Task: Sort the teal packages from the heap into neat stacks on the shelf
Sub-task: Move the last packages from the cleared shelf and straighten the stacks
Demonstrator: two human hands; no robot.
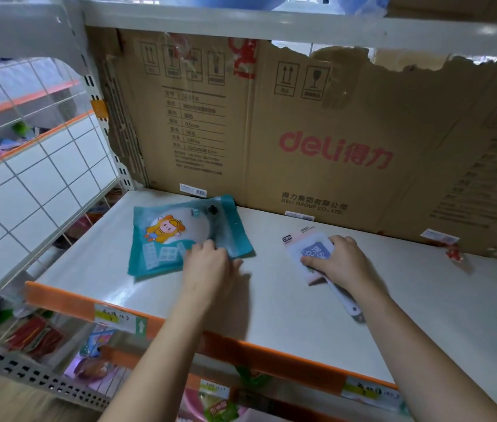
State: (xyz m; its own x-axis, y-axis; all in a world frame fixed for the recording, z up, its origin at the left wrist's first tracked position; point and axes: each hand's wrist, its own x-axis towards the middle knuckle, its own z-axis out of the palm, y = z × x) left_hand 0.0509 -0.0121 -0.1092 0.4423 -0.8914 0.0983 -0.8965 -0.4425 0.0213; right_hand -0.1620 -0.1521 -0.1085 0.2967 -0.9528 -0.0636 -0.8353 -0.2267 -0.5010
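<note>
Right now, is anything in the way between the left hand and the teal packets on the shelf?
Nothing visible. The left hand already rests on the near right corner of the teal packages. The right hand lies apart on a pale packet.

Head view, white shelf with orange front edge. Left hand flat on lower right corner of teal packages, a small stack left of centre showing a cartoon figure. Right hand presses a pale pink-and-white package right of centre, well apart from the teal ones. Flattened cardboard box with red "deli" print lines the back. White wire grid at left of frame.
</note>
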